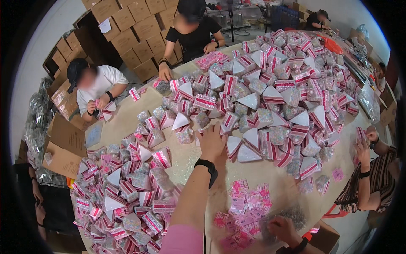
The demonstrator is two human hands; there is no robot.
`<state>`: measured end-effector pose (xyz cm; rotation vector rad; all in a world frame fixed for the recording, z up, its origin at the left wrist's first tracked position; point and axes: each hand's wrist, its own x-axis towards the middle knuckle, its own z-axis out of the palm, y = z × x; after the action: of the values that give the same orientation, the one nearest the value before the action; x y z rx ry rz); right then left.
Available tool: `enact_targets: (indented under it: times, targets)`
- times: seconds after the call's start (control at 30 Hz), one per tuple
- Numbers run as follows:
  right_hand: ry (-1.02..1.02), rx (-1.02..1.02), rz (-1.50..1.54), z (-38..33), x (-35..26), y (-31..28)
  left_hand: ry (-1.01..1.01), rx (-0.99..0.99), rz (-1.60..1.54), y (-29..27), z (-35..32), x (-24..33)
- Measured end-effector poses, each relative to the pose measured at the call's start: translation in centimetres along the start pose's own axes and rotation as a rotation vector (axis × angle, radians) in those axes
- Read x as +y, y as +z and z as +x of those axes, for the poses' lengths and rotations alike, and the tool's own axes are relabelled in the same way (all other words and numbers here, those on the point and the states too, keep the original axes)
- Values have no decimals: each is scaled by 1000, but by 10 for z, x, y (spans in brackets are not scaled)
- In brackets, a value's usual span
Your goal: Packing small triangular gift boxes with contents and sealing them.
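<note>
Wedges [250, 100] shaped like cake slices, with pink-and-white banded sides and white or glittery faces, lie heaped on the pale counter [186, 164]. The main heap extends from the middle to the far right; a second heap occupies the near left.

Left hand [213, 142]: reaches forward to the near edge of the main heap, palm down, fingers slightly spread among the wedges. The fingertips are partly hidden; whether they pinch a wedge cannot be told. A black watch [207, 171] encircles the wrist.

Right hand [284, 230]: positioned at the lower right with fingers curled, beside a tangle of thin grey pieces [294, 215]. Whether it pinches one cannot be told. Loose pink cards [250, 206] lie just to its left.

Surroundings: a co-worker in white [101, 82] holds a wedge at the far left. An open carton [65, 144] stands beside the left heap.
</note>
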<state>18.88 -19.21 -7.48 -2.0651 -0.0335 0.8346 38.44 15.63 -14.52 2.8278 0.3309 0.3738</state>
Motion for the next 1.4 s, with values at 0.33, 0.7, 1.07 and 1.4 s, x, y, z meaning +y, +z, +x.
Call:
enact_targets:
  times: [0.33, 0.7, 1.07, 1.4]
  targets:
    - [-334, 16, -39, -15, -1, 4, -59, -70, -535, -45, -111, 34]
    - [-379, -144, 70, -58, -15, 10, -754, -43, -1898, -133, -314, 27]
    - [-587, -422, 71, -112, -95, 36, -814, -122, -2673, -173, -393, 60]
    - [-452, -656, 293, -124, -105, 78, -809, -101, -2487, -194, -419, 62]
